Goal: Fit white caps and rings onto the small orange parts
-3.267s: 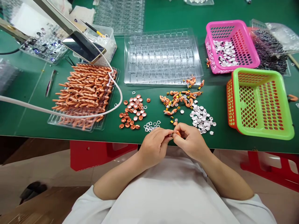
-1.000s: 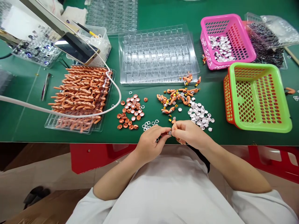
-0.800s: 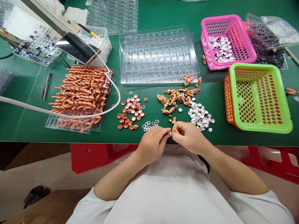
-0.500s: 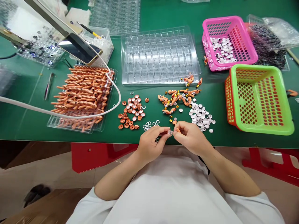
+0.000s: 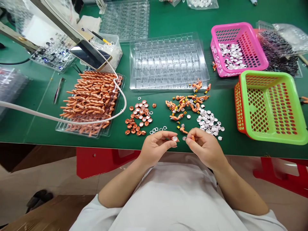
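Close to the table's front edge, my left hand (image 5: pixel 154 147) pinches a small round orange cap (image 5: pixel 175 139) whose pale inner face shows. A short gap away, my right hand (image 5: pixel 206 146) has its fingers closed on a small orange part (image 5: pixel 192 138), mostly hidden. A little round clear disc (image 5: pixel 184 138) shows at those fingertips; whether it is attached to that part I cannot tell. Beyond my hands lie copper-orange caps (image 5: pixel 138 113), several white rings (image 5: pixel 156 130), curved orange parts with yellow tabs (image 5: pixel 178 117) and a heap of white discs (image 5: pixel 209 121).
Clear moulded trays (image 5: pixel 168 64) lie at mid-table. To the left, a tray of orange stick-like parts (image 5: pixel 91 96) sits below a phone (image 5: pixel 90 54) on an arm, with a white cable (image 5: pixel 48 115) looping over. Pink (image 5: pixel 261 62) and green (image 5: pixel 276 138) baskets stand right.
My hands have moved apart; before, they met at one small piece. The round cap in my left hand now faces up in view. The camera view has shifted slightly.
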A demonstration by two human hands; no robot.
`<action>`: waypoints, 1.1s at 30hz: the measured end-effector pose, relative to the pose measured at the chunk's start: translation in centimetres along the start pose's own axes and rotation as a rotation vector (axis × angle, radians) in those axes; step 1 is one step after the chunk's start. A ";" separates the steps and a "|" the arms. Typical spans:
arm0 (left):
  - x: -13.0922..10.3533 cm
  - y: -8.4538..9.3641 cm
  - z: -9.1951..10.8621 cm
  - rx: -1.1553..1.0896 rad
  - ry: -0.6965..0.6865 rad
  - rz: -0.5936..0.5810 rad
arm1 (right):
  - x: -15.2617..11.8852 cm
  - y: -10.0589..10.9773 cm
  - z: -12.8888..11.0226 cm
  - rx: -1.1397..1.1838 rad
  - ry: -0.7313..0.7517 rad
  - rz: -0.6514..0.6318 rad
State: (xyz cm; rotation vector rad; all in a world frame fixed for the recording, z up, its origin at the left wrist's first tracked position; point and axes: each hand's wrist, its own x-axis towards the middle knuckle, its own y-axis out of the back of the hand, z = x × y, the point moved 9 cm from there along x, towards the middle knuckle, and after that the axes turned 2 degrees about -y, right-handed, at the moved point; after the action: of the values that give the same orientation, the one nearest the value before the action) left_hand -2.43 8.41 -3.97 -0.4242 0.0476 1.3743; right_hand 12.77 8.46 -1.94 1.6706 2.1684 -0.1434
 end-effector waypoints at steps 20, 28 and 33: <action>0.1 -0.3 0.5 0.047 -0.016 0.001 | -1.4 -0.3 -1.3 -0.556 0.346 0.108; -0.1 -0.4 0.6 0.104 -0.056 0.003 | -1.9 0.6 -2.4 -0.150 0.356 0.126; -0.5 -0.7 1.6 0.311 -0.200 -0.016 | -1.2 0.2 -1.6 -0.123 0.240 0.064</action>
State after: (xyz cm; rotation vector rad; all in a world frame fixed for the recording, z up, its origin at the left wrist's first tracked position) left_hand -2.21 8.35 -2.20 -0.0271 0.0919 1.3597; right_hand 12.77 7.92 0.04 1.7602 2.2377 0.2151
